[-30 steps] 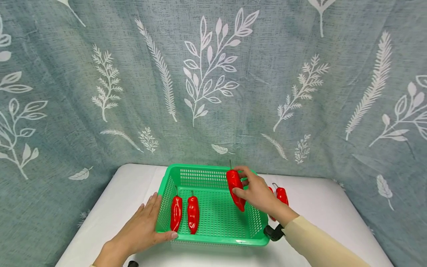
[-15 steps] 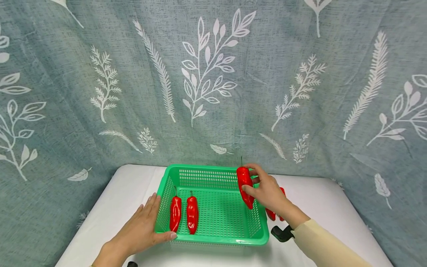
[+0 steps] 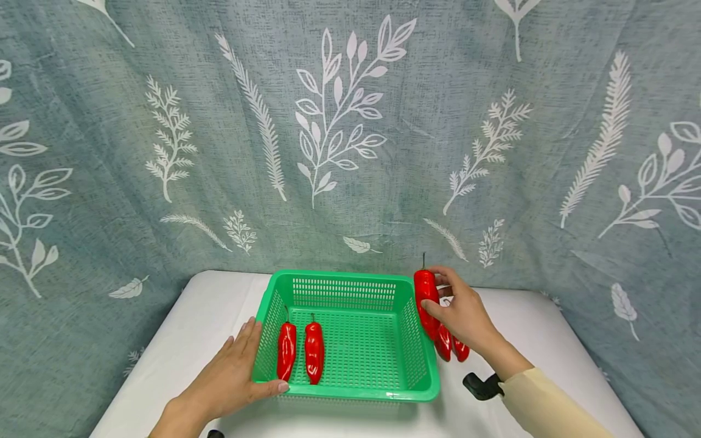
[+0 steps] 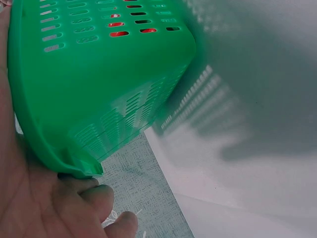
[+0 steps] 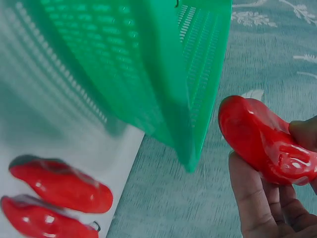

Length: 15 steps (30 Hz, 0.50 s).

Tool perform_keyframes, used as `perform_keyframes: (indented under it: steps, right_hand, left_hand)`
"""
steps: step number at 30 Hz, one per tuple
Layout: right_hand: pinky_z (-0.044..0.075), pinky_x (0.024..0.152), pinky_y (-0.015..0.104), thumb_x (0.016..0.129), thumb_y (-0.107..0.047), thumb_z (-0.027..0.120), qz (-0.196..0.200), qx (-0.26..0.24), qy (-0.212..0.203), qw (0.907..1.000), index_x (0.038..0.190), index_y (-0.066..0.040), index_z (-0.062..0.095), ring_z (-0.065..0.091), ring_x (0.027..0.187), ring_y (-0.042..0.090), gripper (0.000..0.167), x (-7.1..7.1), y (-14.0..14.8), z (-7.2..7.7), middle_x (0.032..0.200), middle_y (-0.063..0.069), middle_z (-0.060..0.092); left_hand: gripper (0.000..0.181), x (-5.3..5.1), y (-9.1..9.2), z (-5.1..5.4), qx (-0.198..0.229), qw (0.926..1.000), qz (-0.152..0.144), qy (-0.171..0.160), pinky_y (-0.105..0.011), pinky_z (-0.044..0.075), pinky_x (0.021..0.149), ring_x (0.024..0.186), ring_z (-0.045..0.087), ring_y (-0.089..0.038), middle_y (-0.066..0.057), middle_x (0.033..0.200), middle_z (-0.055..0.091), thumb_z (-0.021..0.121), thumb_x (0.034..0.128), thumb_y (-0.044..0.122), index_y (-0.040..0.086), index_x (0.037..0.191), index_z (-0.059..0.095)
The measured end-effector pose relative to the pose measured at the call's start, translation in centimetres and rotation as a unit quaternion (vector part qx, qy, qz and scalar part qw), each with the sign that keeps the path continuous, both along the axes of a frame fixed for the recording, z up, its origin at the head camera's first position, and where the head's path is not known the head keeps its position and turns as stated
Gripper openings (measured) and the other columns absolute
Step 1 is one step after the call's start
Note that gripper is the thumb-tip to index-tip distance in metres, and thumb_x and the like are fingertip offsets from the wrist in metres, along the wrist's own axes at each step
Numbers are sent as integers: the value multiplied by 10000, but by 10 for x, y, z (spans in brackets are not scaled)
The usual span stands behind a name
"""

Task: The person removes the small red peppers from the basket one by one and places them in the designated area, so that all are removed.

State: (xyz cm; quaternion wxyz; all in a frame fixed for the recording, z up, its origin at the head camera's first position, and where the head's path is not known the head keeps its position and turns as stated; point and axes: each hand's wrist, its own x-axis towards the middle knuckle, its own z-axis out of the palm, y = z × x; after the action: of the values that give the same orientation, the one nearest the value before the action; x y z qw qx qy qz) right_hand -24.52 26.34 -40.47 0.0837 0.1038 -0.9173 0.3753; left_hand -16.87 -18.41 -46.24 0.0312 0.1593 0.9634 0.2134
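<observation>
My right hand (image 3: 465,313) pinches a red pepper (image 3: 426,298) by its side, stem up, over the right rim of the green basket (image 3: 350,392). In the right wrist view that pepper (image 5: 262,141) is between thumb and fingers, beside the basket wall. My left hand (image 3: 224,371) lies with straight fingers along the basket's left rim, thumb on the front rim; the left wrist view shows the hand (image 4: 59,208) against the rim. Inside the basket at the left, two peppers stand side by side, one (image 3: 286,351) and another (image 3: 314,353).
Two more red peppers, one (image 3: 443,344) and another (image 3: 460,348), lie on the white table (image 3: 526,340) right of the basket, partly hidden by the held pepper and right hand. A patterned cloth (image 3: 350,152) hangs behind the table.
My right hand has moved right with the pepper, from above the basket's inside to its right rim. My left hand has stayed on the basket, and the two peppers inside have not moved.
</observation>
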Motion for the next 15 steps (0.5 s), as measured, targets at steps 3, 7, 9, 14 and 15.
perform_keyframes:
  steps: [3, 7, 9, 14, 15]
  right_hand:
    - [643, 736, 448, 963, -144, 759, -88, 19, 25, 10000, 1523, -109, 464, 656, 1139, 390, 634, 2, 8, 0, 1364, 209, 610]
    - [641, 738, 453, 967, -136, 755, -193, 99, 71, 9997, 1535, -88, 446, 647, 1133, 409, 648, 5, 20, 1, 1370, 237, 602]
    - [641, 739, 451, 967, -132, 753, -269, 183, 103, 9994, 1541, -80, 435, 637, 1128, 413, 658, 6, 27, 1, 1372, 247, 598]
    - [622, 715, 415, 968, -129, 746, -520, 451, 212, 9974, 1547, -60, 427, 615, 1120, 418, 664, 5, 48, -1, 1350, 259, 592]
    - [614, 707, 409, 968, -130, 744, -570, 505, 237, 9968, 1546, -55, 430, 615, 1117, 421, 662, 4, 52, -3, 1343, 261, 593]
  left_hand:
    - [1365, 0, 0, 0, -24, 10000, 1, 26, -644, 258, 1265, 1588, 254, -460, -288, 1719, 209, 612, 790, 900, -106, 1627, 227]
    - [1356, 0, 0, 0, -57, 9999, -7, 104, -642, 268, 1262, 1583, 266, -463, -294, 1712, 227, 605, 794, 900, -109, 1623, 239]
    - [1351, 0, 0, 0, -67, 9999, -18, 139, -642, 271, 1261, 1581, 268, -465, -295, 1710, 232, 600, 798, 900, -110, 1621, 245]
    - [1345, 1, 0, 0, -58, 9998, -30, 167, -643, 271, 1261, 1580, 269, -469, -295, 1709, 235, 596, 802, 899, -111, 1620, 250]
    - [1345, 1, 0, 0, -51, 9999, -30, 162, -643, 269, 1261, 1580, 269, -468, -296, 1709, 234, 596, 802, 899, -111, 1620, 249]
